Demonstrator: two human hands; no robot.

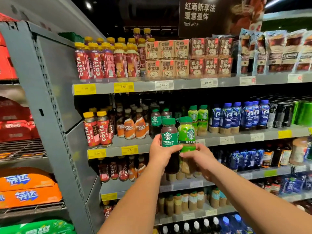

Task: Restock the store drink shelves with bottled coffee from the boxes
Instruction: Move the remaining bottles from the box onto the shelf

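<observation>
Matt grey metal shelf upright (30, 68), glossy clear plastic coffee bottles (168, 128) with shiny film labels (188, 135), matt brown cardboard cartons (167, 59), glossy crinkled plastic pouches (276, 51), yellow paper price tags (123, 87)

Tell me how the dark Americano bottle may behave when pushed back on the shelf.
The Americano bottle looks full of dark liquid, so it is probably heavy for its size. It is tall and slim, so a push near the cap may tip it. Its glossy label, gripped by the left hand, may be somewhat slippery.
</observation>
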